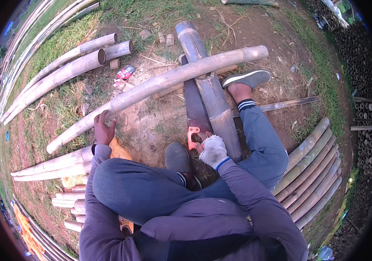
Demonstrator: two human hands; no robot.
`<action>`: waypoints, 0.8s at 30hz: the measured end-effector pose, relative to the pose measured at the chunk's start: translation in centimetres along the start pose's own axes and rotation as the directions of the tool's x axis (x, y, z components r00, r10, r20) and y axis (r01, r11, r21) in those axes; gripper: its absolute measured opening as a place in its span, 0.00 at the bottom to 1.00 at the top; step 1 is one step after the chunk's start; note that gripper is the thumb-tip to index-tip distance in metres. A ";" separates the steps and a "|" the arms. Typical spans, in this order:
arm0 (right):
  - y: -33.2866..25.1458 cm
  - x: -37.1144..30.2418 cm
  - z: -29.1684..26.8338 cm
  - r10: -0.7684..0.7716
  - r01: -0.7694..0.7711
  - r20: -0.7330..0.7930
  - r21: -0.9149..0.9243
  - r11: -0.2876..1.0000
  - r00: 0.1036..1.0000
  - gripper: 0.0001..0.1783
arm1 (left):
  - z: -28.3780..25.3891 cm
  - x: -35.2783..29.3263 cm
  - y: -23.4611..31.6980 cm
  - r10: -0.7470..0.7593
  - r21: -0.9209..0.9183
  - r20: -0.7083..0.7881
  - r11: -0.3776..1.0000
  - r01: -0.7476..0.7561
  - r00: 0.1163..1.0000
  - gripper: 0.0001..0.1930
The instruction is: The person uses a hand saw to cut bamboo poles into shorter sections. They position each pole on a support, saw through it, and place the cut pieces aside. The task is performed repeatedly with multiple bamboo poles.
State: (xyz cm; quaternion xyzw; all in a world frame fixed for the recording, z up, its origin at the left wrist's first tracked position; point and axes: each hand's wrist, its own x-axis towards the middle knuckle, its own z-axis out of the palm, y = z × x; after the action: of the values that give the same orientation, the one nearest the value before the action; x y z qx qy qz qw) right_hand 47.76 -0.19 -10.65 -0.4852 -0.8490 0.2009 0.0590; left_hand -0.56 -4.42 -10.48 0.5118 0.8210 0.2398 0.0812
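Observation:
A long pale bamboo pole (151, 87) slants from the lower left to the upper right, lying across a thicker dark bamboo log (223, 115). My bare left hand (104, 129) holds the pole on its left part, fingers over it and thumb on the near side. In a white knit glove, my right hand (213, 151) is closed on the orange handle of a handsaw (195, 102). The blade points away from me beside the log and passes beneath the pole; I cannot tell whether its teeth touch anything.
Bamboo poles (60, 82) lie at the far left, with more bamboo (55, 165) by my left arm. Another row (310, 167) is on the right. My shoes (247, 78) flank the log. A red wrapper (126, 72) lies beyond the pole. Stacked bamboo (368, 143) stands at far right.

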 end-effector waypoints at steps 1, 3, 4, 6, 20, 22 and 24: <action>0.6 0.8 -1.4 0.037 -0.036 -0.174 0.010 0.999 0.984 0.21 | 0.0 -0.2 -0.2 0.031 0.017 -0.003 0.999 -0.031 1.000 0.30; 4.0 3.1 -4.5 0.144 -0.176 -0.404 -0.042 0.984 0.903 0.20 | -0.2 -0.8 -0.7 0.075 0.036 0.007 0.997 -0.075 0.997 0.30; 6.3 4.3 -6.1 0.202 -0.273 -0.482 -0.080 0.959 0.852 0.20 | -0.3 -1.0 -0.9 0.089 0.038 0.016 0.995 -0.089 0.996 0.29; 12.3 6.2 -8.6 0.426 -0.526 -0.473 -0.096 0.845 0.771 0.19 | -0.3 -1.2 -0.8 0.094 0.054 0.038 0.994 -0.096 0.995 0.29; 35.1 8.2 -5.6 0.665 -0.716 0.303 0.095 0.692 0.683 0.31 | -0.6 -1.1 0.0 0.228 0.179 0.046 0.956 -0.233 0.973 0.37; 33.9 8.6 -5.9 0.737 -0.769 0.247 0.064 0.635 0.629 0.30 | -0.8 -0.7 0.0 0.200 0.249 0.059 0.946 -0.209 0.978 0.39; 32.5 8.8 -7.7 0.800 -0.814 0.170 0.030 0.580 0.576 0.29 | -1.2 -0.9 -0.3 0.157 0.316 0.067 0.933 -0.170 0.985 0.41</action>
State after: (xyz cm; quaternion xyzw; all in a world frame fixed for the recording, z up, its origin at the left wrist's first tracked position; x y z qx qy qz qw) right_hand 71.44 23.99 -17.42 -0.7995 -0.5247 0.2831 -0.0723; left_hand -0.81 -5.70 -9.66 0.5894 0.8018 0.0987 -0.0067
